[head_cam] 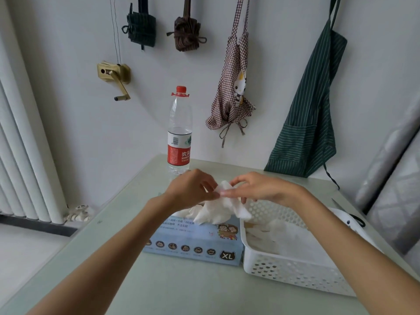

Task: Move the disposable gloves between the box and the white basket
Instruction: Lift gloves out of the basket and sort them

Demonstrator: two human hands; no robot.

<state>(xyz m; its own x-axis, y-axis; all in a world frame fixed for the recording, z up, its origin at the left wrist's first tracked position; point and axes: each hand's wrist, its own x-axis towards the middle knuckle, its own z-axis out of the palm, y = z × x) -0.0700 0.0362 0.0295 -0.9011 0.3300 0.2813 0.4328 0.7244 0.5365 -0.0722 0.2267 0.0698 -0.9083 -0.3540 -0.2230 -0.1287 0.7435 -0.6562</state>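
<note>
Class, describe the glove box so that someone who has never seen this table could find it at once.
Start at the pale green table. Near its middle, the glove box lies flat, right beside the white basket. Unlike the perforated basket, it is light blue cardboard with a row of small icons and a black XL mark.

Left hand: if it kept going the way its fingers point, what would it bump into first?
The left hand points right, pinching the glove. Just past the glove it would probably meet the right hand, whose fingertips almost touch it, though depth is unclear.
</note>
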